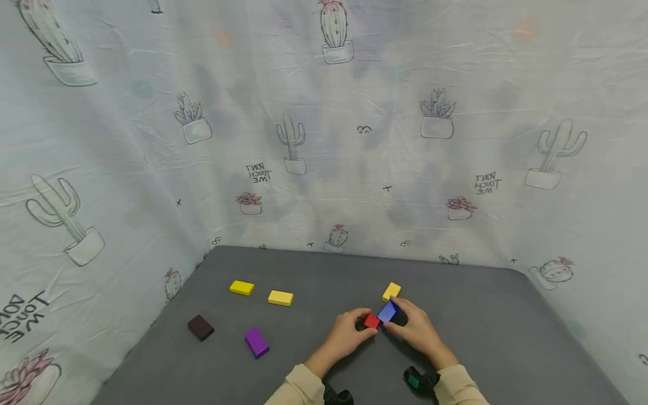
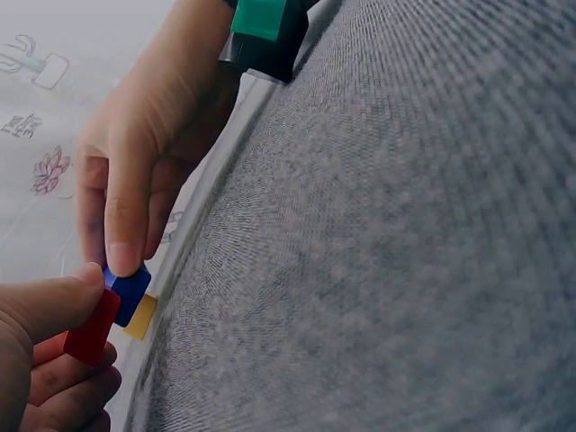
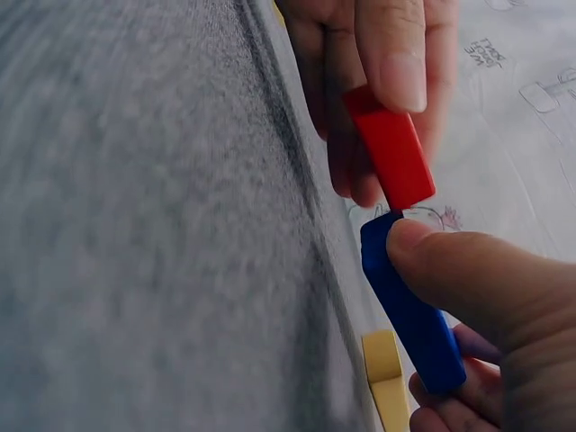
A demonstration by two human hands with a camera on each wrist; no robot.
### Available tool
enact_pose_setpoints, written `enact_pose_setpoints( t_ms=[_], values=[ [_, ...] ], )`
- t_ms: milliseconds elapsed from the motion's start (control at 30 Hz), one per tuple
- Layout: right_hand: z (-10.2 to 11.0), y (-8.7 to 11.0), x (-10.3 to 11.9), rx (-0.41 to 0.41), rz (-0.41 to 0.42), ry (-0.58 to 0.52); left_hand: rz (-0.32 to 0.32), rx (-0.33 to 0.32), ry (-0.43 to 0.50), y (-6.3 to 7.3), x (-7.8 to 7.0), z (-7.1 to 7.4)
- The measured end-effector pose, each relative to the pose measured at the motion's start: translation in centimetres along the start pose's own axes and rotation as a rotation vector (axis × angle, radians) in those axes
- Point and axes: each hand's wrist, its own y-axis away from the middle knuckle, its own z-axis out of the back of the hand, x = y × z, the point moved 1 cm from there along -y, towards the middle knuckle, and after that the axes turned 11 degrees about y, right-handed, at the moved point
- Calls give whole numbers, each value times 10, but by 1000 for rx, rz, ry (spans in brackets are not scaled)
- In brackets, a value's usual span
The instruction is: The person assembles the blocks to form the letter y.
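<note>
Between thumb and fingers, my left hand (image 1: 349, 331) pinches a red block (image 1: 372, 321). My right hand (image 1: 414, 328) grips a blue block (image 1: 387, 311) the same way, thumb on the near side. In the right wrist view the red block (image 3: 392, 153) and blue block (image 3: 409, 301) come together end to end, corner at corner. Just beyond the blue block lies a pale yellow block (image 1: 391, 291) on the grey table. The left wrist view shows the blue block (image 2: 127, 292) partly behind the red block (image 2: 93, 330).
On the table's left part lie a bright yellow block (image 1: 242, 288), another pale yellow block (image 1: 280, 298), a purple block (image 1: 257, 342) and a dark brown block (image 1: 201, 327). A cactus-print curtain (image 1: 354, 157) hangs behind the grey table (image 1: 486, 315).
</note>
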Motion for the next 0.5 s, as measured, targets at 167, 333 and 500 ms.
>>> enact_pose_setpoints(
  t_ms=[167,333,500],
  values=[
    [0,-4,2,22,7,3,-20,-5,8,-1,0,-1],
    [-3,-8,2,34,16,26,-8,-8,17,-1,0,-1],
    [-4,-11,4,23,49,45,12,-6,-13,-2,0,0]
  ],
)
